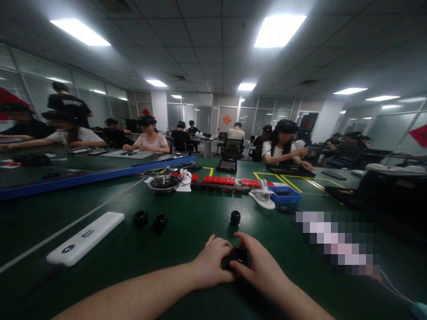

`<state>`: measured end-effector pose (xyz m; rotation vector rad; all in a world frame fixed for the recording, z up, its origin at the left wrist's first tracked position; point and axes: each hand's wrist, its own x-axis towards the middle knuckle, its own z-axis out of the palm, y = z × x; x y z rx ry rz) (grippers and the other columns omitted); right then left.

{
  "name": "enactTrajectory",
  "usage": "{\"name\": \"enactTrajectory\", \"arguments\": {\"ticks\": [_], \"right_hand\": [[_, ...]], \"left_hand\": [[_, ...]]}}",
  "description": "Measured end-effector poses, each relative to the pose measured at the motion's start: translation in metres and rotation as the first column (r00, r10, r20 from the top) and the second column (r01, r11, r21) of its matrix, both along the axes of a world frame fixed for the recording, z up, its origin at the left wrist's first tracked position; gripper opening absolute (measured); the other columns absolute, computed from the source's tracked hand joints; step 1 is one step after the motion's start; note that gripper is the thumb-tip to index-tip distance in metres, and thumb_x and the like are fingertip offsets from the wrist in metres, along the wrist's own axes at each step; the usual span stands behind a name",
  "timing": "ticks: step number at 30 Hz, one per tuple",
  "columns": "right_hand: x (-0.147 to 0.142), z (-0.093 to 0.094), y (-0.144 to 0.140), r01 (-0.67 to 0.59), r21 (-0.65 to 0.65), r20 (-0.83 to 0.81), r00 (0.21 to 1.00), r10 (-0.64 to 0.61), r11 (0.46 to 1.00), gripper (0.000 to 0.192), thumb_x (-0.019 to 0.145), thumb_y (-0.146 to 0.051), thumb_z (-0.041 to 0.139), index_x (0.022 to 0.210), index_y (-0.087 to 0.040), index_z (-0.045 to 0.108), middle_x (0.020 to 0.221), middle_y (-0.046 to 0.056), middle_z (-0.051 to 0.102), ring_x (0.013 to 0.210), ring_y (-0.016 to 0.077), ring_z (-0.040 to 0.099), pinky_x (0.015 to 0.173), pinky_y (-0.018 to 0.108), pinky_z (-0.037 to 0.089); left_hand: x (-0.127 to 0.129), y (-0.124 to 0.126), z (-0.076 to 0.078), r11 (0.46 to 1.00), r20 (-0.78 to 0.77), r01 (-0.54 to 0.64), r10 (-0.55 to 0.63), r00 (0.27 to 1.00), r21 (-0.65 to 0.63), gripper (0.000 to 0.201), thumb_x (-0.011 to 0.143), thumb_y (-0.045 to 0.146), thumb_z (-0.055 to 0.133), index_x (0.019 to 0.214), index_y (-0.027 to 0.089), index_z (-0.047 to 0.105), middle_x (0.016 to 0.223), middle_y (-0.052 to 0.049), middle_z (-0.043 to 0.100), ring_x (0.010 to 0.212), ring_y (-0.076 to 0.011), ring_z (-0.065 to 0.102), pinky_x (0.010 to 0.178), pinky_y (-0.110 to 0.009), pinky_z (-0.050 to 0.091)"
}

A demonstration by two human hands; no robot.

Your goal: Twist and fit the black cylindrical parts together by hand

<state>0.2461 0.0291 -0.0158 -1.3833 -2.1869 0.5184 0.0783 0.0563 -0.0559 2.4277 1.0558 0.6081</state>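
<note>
At the left of my table, a white oblong device lies flat, its long axis running from near left to far right. Right of it, well apart from my hands, stand the first black part and the second black part, side by side with a narrow gap; both are short, hollow and round.

Beyond these, a round metal dish sits at the left end of a row of red blocks.

My left hand comes in from the left, its fingers closed around the left side of the held black part. The part is directly in front of me, between both hands and gripped by both. Its opening faces upward; its body is largely covered, so I cannot tell the exact tilt of its axis.

The far black part stands straight beyond the grip, apart from it, its axis roughly upright; my right hand's fingertips are the nearer to it. That right hand closes on the held part from the right, thumb at the near rim, index finger extended past the far side.

Further right: a white clamp and a blue tray beside it.
</note>
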Motion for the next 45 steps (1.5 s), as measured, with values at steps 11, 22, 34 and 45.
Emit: {"name": "enactTrajectory", "arguments": {"ticks": [11, 22, 34, 45], "right_hand": [[0.004, 0.011, -0.003, -0.091, -0.008, -0.019, 0.996, 0.09, 0.996, 0.06, 0.066, -0.016, 0.058, 0.123, -0.014, 0.038, 0.118, 0.012, 0.05, 0.108, 0.0238, 0.048, 0.093, 0.038, 0.038], [0.004, -0.045, 0.008, -0.104, 0.276, -0.222, 0.96, 0.169, 0.955, 0.052, 0.068, -0.013, 0.05, 0.117, -0.02, 0.033, 0.102, 0.009, 0.055, 0.091, 0.021, 0.057, 0.078, 0.032, 0.049], [0.011, -0.056, 0.014, -0.097, 0.209, -0.267, 0.952, 0.152, 0.973, 0.057, 0.068, -0.021, 0.059, 0.12, -0.019, 0.036, 0.107, 0.011, 0.055, 0.097, 0.0243, 0.057, 0.084, 0.036, 0.048], [0.017, -0.059, 0.018, -0.145, 0.174, -0.277, 0.942, 0.19, 0.974, 0.073, 0.063, -0.035, 0.068, 0.125, -0.017, 0.033, 0.117, 0.015, 0.051, 0.107, 0.0293, 0.051, 0.09, 0.04, 0.043]], "left_hand": [[-0.002, 0.005, 0.001, 0.994, 0.041, 0.022, -0.017, 0.999, -0.106, 0.039, 0.064, 0.041, 0.067, 0.098, 0.022, 0.059, 0.106, -0.004, 0.053, 0.103, -0.0247, 0.046, 0.102, -0.051, 0.011], [0.0, 0.005, 0.009, 0.987, 0.039, 0.023, -0.017, 0.999, -0.161, 0.038, 0.058, 0.026, 0.069, 0.095, 0.023, 0.06, 0.102, -0.001, 0.054, 0.099, -0.0221, 0.047, 0.103, -0.048, 0.011], [0.001, 0.01, 0.005, 0.981, 0.011, 0.027, -0.025, 1.0, -0.191, 0.045, 0.056, 0.028, 0.072, 0.099, 0.025, 0.06, 0.103, -0.001, 0.054, 0.1, -0.0239, 0.047, 0.103, -0.05, 0.012], [0.001, 0.01, 0.009, 0.98, -0.005, 0.038, -0.04, 0.999, -0.193, 0.039, 0.06, 0.038, 0.071, 0.093, 0.021, 0.061, 0.104, -0.004, 0.055, 0.1, -0.0256, 0.047, 0.102, -0.053, 0.013]]}}
